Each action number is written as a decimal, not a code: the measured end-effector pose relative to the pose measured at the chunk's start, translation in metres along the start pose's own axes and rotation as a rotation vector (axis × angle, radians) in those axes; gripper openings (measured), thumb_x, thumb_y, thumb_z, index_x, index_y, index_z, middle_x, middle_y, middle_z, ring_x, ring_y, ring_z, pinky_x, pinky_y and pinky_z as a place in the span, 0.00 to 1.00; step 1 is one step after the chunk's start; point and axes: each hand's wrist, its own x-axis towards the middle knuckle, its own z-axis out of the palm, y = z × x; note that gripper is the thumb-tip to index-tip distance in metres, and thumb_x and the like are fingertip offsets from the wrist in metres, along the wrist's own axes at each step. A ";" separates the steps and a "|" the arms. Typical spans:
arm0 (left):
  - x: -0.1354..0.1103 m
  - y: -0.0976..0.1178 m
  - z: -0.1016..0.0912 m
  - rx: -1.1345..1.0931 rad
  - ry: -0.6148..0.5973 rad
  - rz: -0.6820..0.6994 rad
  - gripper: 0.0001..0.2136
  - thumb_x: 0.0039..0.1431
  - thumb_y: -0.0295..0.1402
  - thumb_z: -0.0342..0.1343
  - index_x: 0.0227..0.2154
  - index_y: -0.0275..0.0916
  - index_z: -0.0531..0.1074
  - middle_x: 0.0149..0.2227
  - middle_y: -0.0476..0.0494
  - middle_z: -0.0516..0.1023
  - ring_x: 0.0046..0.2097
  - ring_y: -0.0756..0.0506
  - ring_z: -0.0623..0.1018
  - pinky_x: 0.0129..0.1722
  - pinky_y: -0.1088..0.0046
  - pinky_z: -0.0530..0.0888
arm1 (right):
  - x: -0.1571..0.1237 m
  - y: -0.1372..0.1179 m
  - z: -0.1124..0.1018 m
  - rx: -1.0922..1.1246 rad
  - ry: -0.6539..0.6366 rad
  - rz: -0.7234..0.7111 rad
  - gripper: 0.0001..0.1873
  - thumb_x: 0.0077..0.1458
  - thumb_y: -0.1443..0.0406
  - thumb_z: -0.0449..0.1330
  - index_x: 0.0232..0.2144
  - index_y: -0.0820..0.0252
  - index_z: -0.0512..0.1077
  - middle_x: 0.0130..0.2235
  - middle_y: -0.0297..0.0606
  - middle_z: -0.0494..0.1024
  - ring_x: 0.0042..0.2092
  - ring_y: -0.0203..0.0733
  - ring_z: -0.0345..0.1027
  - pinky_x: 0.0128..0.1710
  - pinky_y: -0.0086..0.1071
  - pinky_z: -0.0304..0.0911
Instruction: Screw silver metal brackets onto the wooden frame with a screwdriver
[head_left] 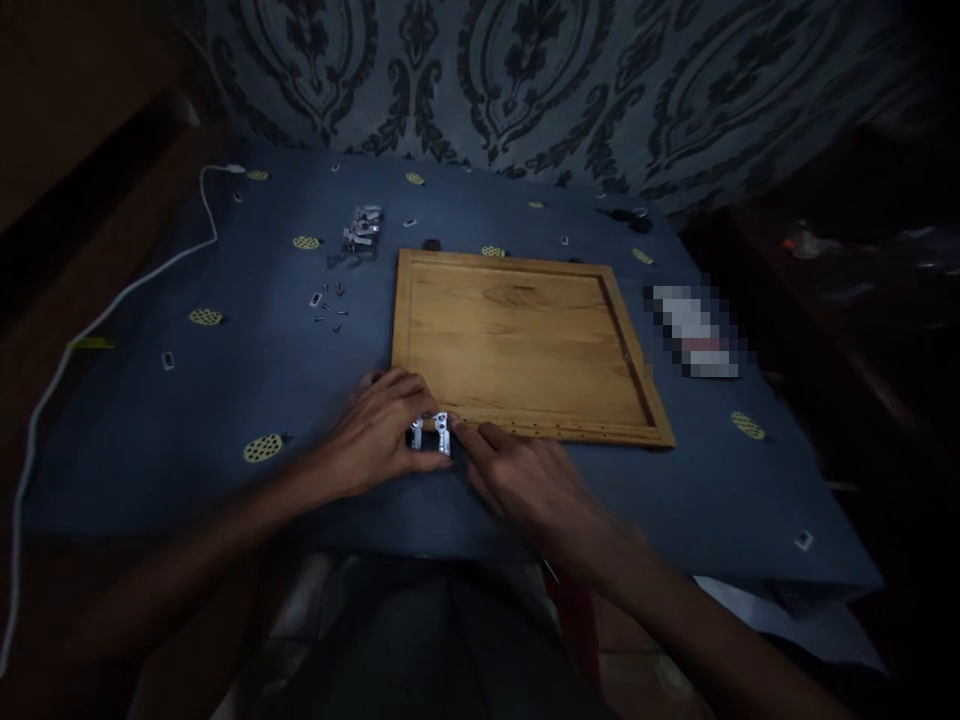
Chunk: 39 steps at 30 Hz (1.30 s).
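Note:
A framed wooden panel (517,350) lies flat on the blue cloth. At its near left corner my left hand (379,430) grips a shiny metal hinge (442,432) between thumb and fingers, against the panel's near edge. My right hand (529,480) is closed just right of the hinge, its fingertips by the same edge. Whatever is in those right fingers is hidden. A row of small dark holes runs along the near rail beside my right hand.
Several more metal hinges (363,230) lie in a pile behind the panel's left side, with loose screws (337,290) nearer. A white cable (142,285) runs down the left. A dark object (634,218) lies at the back right, a blurred-out packet (694,330) right of the panel.

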 end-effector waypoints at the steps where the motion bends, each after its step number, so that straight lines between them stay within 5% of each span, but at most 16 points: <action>1: 0.000 -0.001 0.001 0.004 0.002 0.000 0.17 0.55 0.44 0.74 0.38 0.39 0.77 0.42 0.45 0.79 0.50 0.37 0.76 0.50 0.59 0.69 | 0.000 0.003 0.000 0.023 -0.007 0.006 0.24 0.68 0.71 0.54 0.65 0.60 0.68 0.47 0.48 0.84 0.39 0.47 0.81 0.31 0.33 0.62; 5: -0.001 -0.002 0.003 0.002 0.011 0.013 0.17 0.56 0.44 0.73 0.40 0.40 0.77 0.43 0.45 0.79 0.50 0.38 0.75 0.51 0.59 0.69 | -0.007 0.025 -0.001 0.228 0.186 -0.024 0.20 0.69 0.68 0.54 0.60 0.57 0.72 0.44 0.44 0.85 0.37 0.45 0.81 0.33 0.32 0.66; 8: -0.002 -0.002 0.002 0.001 0.004 0.011 0.16 0.57 0.45 0.72 0.40 0.39 0.77 0.44 0.44 0.79 0.51 0.37 0.75 0.51 0.59 0.69 | -0.015 0.040 -0.008 0.455 0.584 0.010 0.18 0.71 0.63 0.53 0.58 0.58 0.73 0.47 0.44 0.85 0.39 0.45 0.81 0.37 0.35 0.72; 11: -0.001 -0.001 0.000 -0.012 -0.029 0.005 0.16 0.58 0.45 0.71 0.40 0.39 0.77 0.44 0.44 0.79 0.52 0.37 0.75 0.51 0.59 0.69 | -0.020 0.040 -0.015 0.661 0.991 0.178 0.12 0.71 0.59 0.57 0.50 0.55 0.76 0.40 0.37 0.82 0.30 0.37 0.76 0.30 0.32 0.71; 14: -0.001 0.000 -0.003 -0.028 -0.049 -0.007 0.16 0.58 0.43 0.72 0.40 0.38 0.77 0.45 0.44 0.79 0.52 0.37 0.75 0.52 0.58 0.68 | -0.016 0.031 -0.014 0.749 1.248 0.233 0.08 0.70 0.58 0.60 0.44 0.53 0.76 0.37 0.33 0.78 0.25 0.33 0.72 0.24 0.29 0.69; 23: -0.001 0.001 -0.001 -0.018 -0.032 -0.016 0.17 0.57 0.44 0.72 0.41 0.38 0.77 0.45 0.43 0.79 0.53 0.36 0.75 0.53 0.57 0.68 | -0.001 0.025 0.004 0.624 1.169 0.024 0.10 0.71 0.64 0.57 0.52 0.51 0.73 0.42 0.36 0.77 0.38 0.39 0.77 0.31 0.32 0.75; 39: -0.001 0.002 -0.004 -0.042 -0.054 -0.028 0.17 0.57 0.43 0.72 0.42 0.38 0.77 0.45 0.44 0.78 0.53 0.37 0.74 0.52 0.60 0.66 | 0.004 0.024 0.002 0.620 1.179 -0.022 0.10 0.70 0.66 0.58 0.52 0.52 0.73 0.41 0.36 0.77 0.36 0.38 0.77 0.30 0.30 0.74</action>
